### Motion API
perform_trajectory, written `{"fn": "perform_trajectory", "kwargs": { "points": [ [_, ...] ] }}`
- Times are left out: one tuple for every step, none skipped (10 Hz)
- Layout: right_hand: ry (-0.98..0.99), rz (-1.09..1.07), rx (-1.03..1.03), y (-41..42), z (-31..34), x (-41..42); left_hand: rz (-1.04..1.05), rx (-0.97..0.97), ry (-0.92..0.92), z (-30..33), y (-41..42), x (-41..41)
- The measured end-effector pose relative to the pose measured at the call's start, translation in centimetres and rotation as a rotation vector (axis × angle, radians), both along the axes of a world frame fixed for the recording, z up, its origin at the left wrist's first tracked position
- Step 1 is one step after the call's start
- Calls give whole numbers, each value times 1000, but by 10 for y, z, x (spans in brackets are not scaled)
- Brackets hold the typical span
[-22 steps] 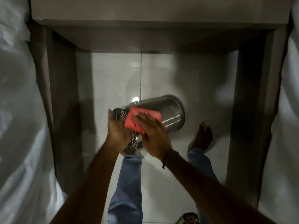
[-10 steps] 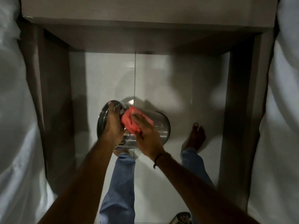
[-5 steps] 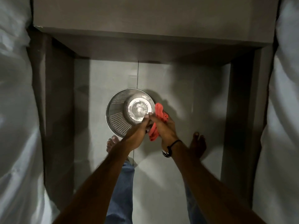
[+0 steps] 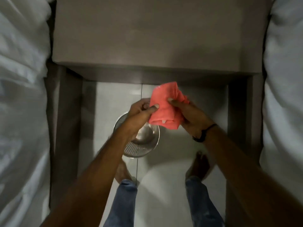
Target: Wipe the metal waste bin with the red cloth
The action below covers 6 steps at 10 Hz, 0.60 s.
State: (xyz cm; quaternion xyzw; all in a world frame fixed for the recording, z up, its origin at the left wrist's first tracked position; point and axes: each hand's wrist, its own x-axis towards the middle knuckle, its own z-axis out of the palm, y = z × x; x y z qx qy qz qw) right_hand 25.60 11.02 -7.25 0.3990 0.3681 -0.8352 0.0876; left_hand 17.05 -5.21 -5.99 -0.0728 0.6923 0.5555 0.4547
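**One head-worn view, looking steeply down**

The single wide-angle camera sits on the person's head and faces almost straight down onto the glossy pale tiled floor (image 4: pixel 172 185). Both forearms reach in from the bottom edge, close to the lens. No second view shares the scene.

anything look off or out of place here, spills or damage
Nothing stands out. The metal waste bin stands upright on the pale tiled floor, with no visible spill or dent. Both hands, left hand and right hand, hold the red cloth above it.
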Motion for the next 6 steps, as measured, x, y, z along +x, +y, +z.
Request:
{"fn": "perform_trajectory", "kwargs": {
  "points": [
    [-75,-61,273,26,10,-70,41,-76,206,19,34,-60],
    [-165,-60,554,49,11,-140,26,-188,412,22,67,-117],
    [-180,28,677,62,5,-195,-26,-359,535,13,90,-163],
    [-239,195,944,70,-1,-220,-102,-456,603,-2,100,-192],
    [-312,288,1087,71,4,-218,-209,-504,588,-1,99,-202],
    [-323,237,1157,77,37,-208,-261,-529,612,29,97,-207]
  ]
}}
